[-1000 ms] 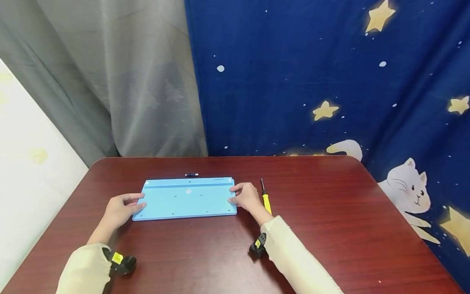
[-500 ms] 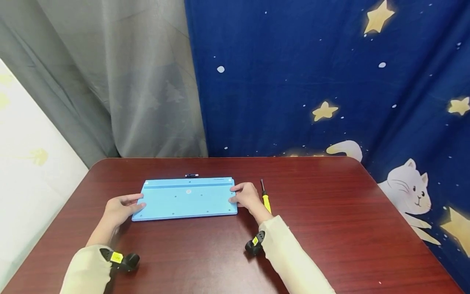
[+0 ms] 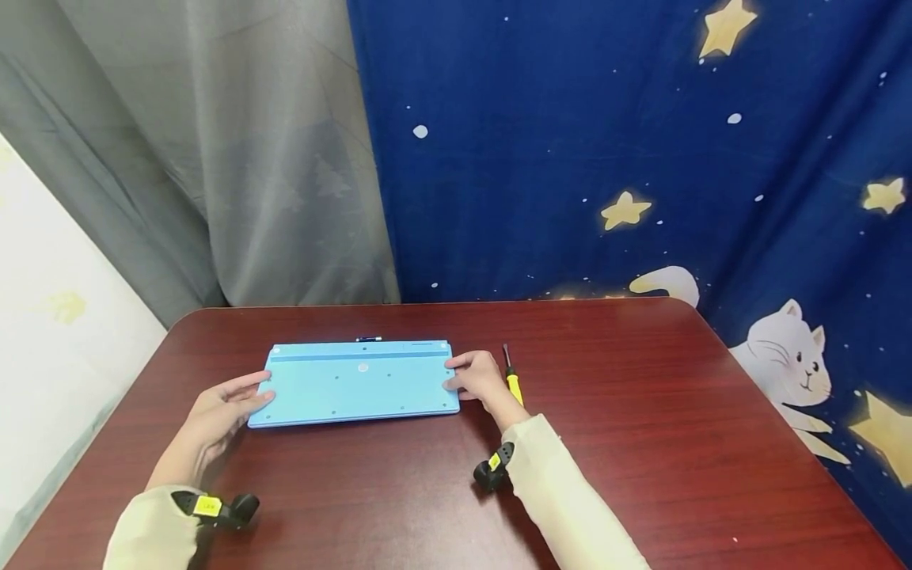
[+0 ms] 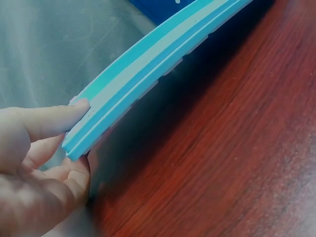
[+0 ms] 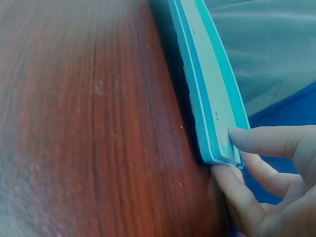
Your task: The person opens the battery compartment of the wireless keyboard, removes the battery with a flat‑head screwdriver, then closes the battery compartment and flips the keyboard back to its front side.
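Note:
A light blue keyboard (image 3: 356,388) is underside up, with small screw holes and a round pale spot showing on its back. In the left wrist view, keycaps (image 4: 173,64) stick out beneath the keyboard, above a dark shadow on the tabletop. My left hand (image 3: 222,412) grips its left end, thumb on the back and fingers curled beneath. At the opposite end my right hand (image 3: 480,378) pinches the edge the same way, thumb (image 5: 266,140) on top. The keyboard's left end stands off the table in the left wrist view.
Just right of my right hand lies a screwdriver (image 3: 513,384) with a yellow handle, its shaft pointing away. A small dark cylinder (image 3: 368,339) lies behind the keyboard's far edge. Curtains (image 3: 499,158) hang beyond the red-brown table (image 3: 641,443).
The keyboard's left end has shifted slightly left and up with my left hand, and its far edge now reaches closer to the small cylinder. My right hand keeps its hold.

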### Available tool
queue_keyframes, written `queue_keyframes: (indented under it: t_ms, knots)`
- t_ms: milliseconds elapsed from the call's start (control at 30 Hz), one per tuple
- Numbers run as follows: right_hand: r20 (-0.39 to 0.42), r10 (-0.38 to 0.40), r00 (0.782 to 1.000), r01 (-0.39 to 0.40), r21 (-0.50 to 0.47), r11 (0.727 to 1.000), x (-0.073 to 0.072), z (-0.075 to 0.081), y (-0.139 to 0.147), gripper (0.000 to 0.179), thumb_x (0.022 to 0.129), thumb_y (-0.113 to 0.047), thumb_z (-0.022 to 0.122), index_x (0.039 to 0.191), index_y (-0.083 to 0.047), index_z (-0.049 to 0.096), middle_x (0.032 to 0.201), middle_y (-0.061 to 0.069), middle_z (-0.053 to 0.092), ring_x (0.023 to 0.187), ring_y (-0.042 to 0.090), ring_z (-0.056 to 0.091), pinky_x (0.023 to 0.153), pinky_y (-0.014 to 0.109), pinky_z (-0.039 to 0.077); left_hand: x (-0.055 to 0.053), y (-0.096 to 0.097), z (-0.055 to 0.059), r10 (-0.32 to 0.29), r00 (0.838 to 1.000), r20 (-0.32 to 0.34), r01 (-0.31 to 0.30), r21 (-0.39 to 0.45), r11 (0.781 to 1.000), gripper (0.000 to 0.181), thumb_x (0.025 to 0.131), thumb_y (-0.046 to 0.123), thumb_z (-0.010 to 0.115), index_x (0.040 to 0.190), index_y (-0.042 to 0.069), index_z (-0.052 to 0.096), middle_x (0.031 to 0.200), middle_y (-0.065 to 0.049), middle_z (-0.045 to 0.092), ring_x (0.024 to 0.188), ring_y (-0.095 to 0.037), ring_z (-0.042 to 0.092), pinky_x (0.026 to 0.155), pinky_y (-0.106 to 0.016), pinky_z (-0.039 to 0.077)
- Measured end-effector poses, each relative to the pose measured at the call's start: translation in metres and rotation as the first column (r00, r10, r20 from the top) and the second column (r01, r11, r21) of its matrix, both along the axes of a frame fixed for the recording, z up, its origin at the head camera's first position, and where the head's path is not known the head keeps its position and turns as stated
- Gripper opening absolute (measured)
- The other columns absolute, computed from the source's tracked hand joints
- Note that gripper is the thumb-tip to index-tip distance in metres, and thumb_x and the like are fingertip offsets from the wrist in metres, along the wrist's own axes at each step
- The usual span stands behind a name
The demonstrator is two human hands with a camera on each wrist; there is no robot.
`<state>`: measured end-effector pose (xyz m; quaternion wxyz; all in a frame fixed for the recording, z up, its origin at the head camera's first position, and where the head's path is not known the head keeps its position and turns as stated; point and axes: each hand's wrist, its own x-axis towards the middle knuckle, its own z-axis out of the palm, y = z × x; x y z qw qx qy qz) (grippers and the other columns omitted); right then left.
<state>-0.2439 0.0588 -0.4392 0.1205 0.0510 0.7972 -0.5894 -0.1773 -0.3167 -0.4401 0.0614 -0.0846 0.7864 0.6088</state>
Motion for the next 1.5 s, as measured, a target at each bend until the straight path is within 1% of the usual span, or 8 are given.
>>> queue_keyframes:
  t_ms: [167, 267, 333, 467, 567, 967, 1267, 1500]
  knots:
    - [0.010, 0.007, 1.000, -0.007, -0.032, 0.999, -0.001, 0.000, 0.000, 0.032, 0.069, 0.006, 0.074, 0.099, -0.002, 0.068, 0.093, 0.012, 0.058, 0.075, 0.018, 0.060, 0.064, 0.035, 0.053, 0.002, -0.001, 0.000, 0.021, 1.000, 0.006, -0.022, 0.091, 0.996, 0.049, 0.080, 0.025, 0.072, 0.125, 0.015, 0.055, 0.106, 0.006, 0.049, 0.063, 0.000, 0.046, 0.049, -0.017, 0.036]
    - [0.022, 0.010, 1.000, -0.009, -0.043, 0.999, 0.000, 0.000, 0.001, 0.032, 0.069, 0.006, 0.074, 0.100, -0.002, 0.068, 0.093, 0.012, 0.058, 0.074, 0.018, 0.061, 0.065, 0.036, 0.053, 0.004, 0.000, 0.000, 0.037, 0.999, -0.005, -0.036, 0.158, 0.987, 0.039, 0.080, 0.021, 0.072, 0.117, 0.021, 0.059, 0.101, 0.010, 0.053, 0.051, -0.001, 0.038, 0.043, -0.016, 0.032]
    - [0.027, 0.015, 1.000, -0.013, -0.047, 0.999, 0.000, 0.000, 0.001, 0.033, 0.069, 0.006, 0.074, 0.101, -0.002, 0.067, 0.094, 0.012, 0.058, 0.074, 0.018, 0.061, 0.065, 0.036, 0.053, 0.005, 0.003, 0.000, 0.036, 0.999, -0.028, -0.028, 0.232, 0.972, 0.032, 0.082, 0.016, 0.070, 0.112, 0.023, 0.060, 0.098, 0.010, 0.057, 0.051, -0.001, 0.043, 0.045, -0.015, 0.037]
    - [0.040, 0.027, 0.999, -0.025, -0.060, 0.998, 0.000, -0.001, 0.003, 0.033, 0.071, 0.004, 0.073, 0.103, -0.002, 0.067, 0.096, 0.012, 0.058, 0.073, 0.018, 0.062, 0.064, 0.037, 0.053, 0.004, 0.007, 0.002, 0.004, 0.995, -0.105, 0.041, 0.422, 0.906, 0.030, 0.087, 0.005, 0.062, 0.113, 0.019, 0.057, 0.095, 0.005, 0.065, 0.069, -0.007, 0.063, 0.061, -0.023, 0.052]
    - [0.051, 0.035, 0.998, -0.032, -0.065, 0.997, 0.000, 0.000, 0.004, 0.033, 0.073, 0.003, 0.073, 0.104, -0.003, 0.066, 0.097, 0.013, 0.058, 0.072, 0.018, 0.062, 0.063, 0.037, 0.053, 0.004, 0.009, 0.004, -0.019, 0.988, -0.153, 0.096, 0.511, 0.854, 0.033, 0.089, -0.001, 0.056, 0.118, 0.015, 0.053, 0.098, 0.001, 0.066, 0.079, -0.016, 0.066, 0.066, -0.033, 0.051]
    - [0.037, 0.067, 0.997, -0.063, -0.082, 0.995, 0.000, 0.000, 0.007, 0.035, 0.074, 0.001, 0.072, 0.108, -0.002, 0.065, 0.100, 0.014, 0.060, 0.074, 0.018, 0.063, 0.064, 0.038, 0.053, 0.010, 0.017, 0.017, -0.008, 0.970, -0.242, 0.157, 0.605, 0.780, 0.036, 0.090, -0.008, 0.049, 0.118, 0.013, 0.059, 0.102, -0.003, 0.065, 0.081, -0.018, 0.066, 0.065, -0.031, 0.051]
    - [0.061, 0.112, 0.992, -0.105, -0.100, 0.989, -0.002, 0.002, 0.009, 0.035, 0.075, 0.001, 0.071, 0.110, -0.002, 0.064, 0.101, 0.014, 0.059, 0.075, 0.018, 0.062, 0.066, 0.038, 0.053, 0.015, 0.029, 0.035, 0.042, 0.966, -0.256, 0.134, 0.632, 0.763, 0.037, 0.089, -0.009, 0.051, 0.117, 0.014, 0.062, 0.100, -0.004, 0.066, 0.079, -0.018, 0.066, 0.063, -0.031, 0.051]
    - [0.015, 0.186, 0.983, -0.184, -0.077, 0.980, 0.000, 0.007, 0.011, 0.044, 0.075, -0.003, 0.073, 0.117, -0.003, 0.061, 0.107, 0.016, 0.057, 0.080, 0.019, 0.061, 0.072, 0.040, 0.052, 0.022, 0.041, 0.049, 0.107, 0.960, -0.260, 0.096, 0.659, 0.746, 0.039, 0.087, -0.011, 0.052, 0.114, 0.014, 0.064, 0.098, -0.004, 0.066, 0.075, -0.017, 0.067, 0.060, -0.031, 0.051]
